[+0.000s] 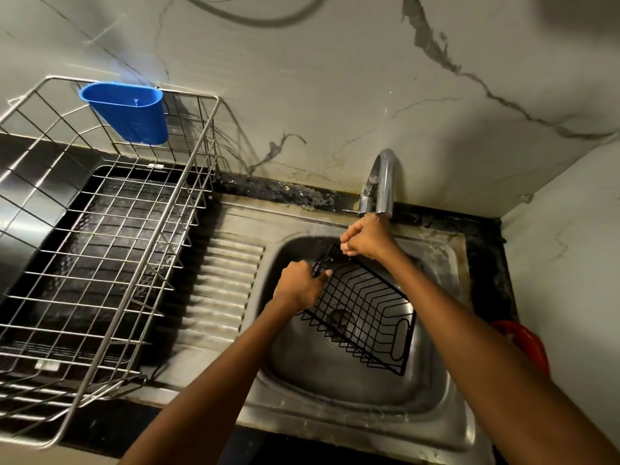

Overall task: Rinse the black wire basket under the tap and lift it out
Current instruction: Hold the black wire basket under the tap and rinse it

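I see the black wire basket (pixel 362 307) tilted in the steel sink (pixel 449 391), its long axis running from the tap (pixel 385 182) at the far end toward me and rightward. My left hand (pixel 298 286) grips its near-left rim; my right hand (pixel 365 238) pinches the far corner under the spout. No writing is legible.

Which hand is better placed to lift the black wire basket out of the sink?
Left. The left hand already has a grip on the rim of the black wire basket, while the right hand sits at its far corner under the tap.
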